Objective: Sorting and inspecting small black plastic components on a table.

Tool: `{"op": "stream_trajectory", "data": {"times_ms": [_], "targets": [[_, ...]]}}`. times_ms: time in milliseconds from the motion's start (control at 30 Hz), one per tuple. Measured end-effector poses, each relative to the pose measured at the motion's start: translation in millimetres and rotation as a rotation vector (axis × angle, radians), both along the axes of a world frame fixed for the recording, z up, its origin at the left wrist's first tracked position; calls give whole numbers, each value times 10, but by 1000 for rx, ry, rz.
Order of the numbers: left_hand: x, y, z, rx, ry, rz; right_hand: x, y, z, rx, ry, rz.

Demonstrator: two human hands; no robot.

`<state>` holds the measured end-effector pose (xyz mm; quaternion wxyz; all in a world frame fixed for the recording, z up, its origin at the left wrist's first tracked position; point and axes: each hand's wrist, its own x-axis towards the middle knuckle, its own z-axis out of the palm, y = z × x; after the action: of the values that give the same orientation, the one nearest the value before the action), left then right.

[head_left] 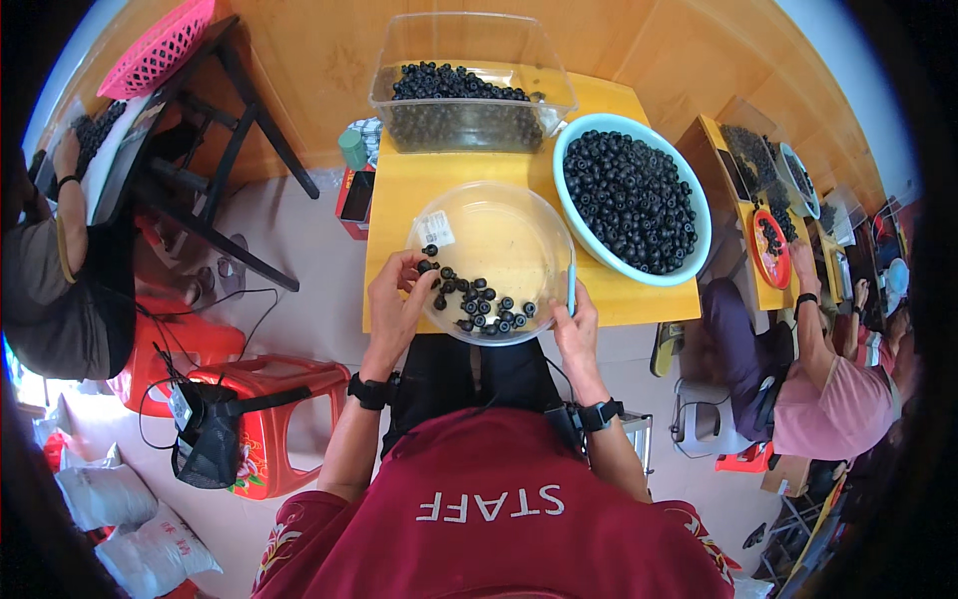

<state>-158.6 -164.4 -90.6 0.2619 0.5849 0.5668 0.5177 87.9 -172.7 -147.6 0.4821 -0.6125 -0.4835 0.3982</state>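
Observation:
In front of me a clear round plastic tub sits at the table's near edge, with a white label inside its left side. Several small round black pieces, with ring-like ends, lie loose along its near side. My left hand is at the tub's left rim, thumb and fingers closed round a small round black piece. My right hand is at the right rim, fingers closed on a thin blue stick-like tool that stands up along the rim; its tip cannot be made out.
A light-blue basin heaped with black pieces stands to the right on the yellow table. Behind is a clear rectangular bin, partly filled. Red stools stand at left. Other people work at tables on both sides.

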Motion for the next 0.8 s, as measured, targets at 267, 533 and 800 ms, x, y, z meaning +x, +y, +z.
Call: {"op": "stream_trajectory", "data": {"times_ms": [267,533,800], "targets": [[25,72,-9,-114,-448,-110,-75,67,84,-72,149,-1],[310,224,-34,-492,-883,-447,33,-169,458,-56,-279,14],[381,99,115,-565,-1167,-599,-197,-180,939,382,-302,252]]}}
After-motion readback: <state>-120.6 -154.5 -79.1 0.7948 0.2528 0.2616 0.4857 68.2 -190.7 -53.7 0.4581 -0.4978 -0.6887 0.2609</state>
